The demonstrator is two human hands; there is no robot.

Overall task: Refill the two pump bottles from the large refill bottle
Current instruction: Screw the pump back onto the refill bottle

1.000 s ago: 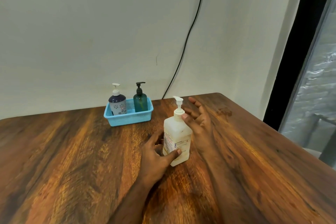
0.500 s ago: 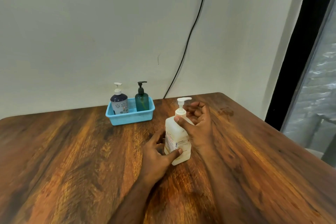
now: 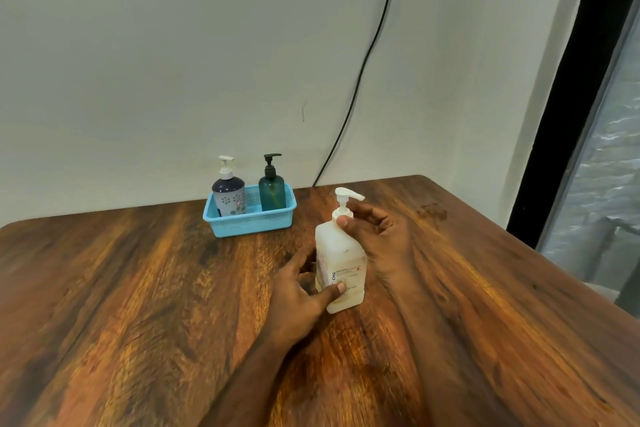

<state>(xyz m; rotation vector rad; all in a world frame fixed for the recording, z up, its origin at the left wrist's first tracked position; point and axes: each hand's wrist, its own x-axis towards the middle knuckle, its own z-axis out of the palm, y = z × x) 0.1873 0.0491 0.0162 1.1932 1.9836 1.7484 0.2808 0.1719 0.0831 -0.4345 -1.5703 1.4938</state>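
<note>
Large white refill bottle (image 3: 340, 262) upright on the wooden table (image 3: 138, 288), gripped low by left hand (image 3: 300, 291), collar pinched by curled right hand (image 3: 375, 236). Behind, well apart: 2 pump bottles, navy (image 3: 228, 196) and teal (image 3: 272, 189), in a blue basket (image 3: 249, 220).

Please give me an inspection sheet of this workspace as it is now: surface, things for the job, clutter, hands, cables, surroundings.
Surface: wooden table, a faint stain near the far right corner.
Job's things: large refill bottle upright, pump still on; dark blue pump bottle and green pump bottle upright in the blue basket.
Clutter: nothing seen.
Hands: left hand grips the refill bottle's lower body; right hand grips its pump collar.
Cables: black cable runs down the wall behind the table.
Surroundings: pale wall; dark window frame at right.
</note>
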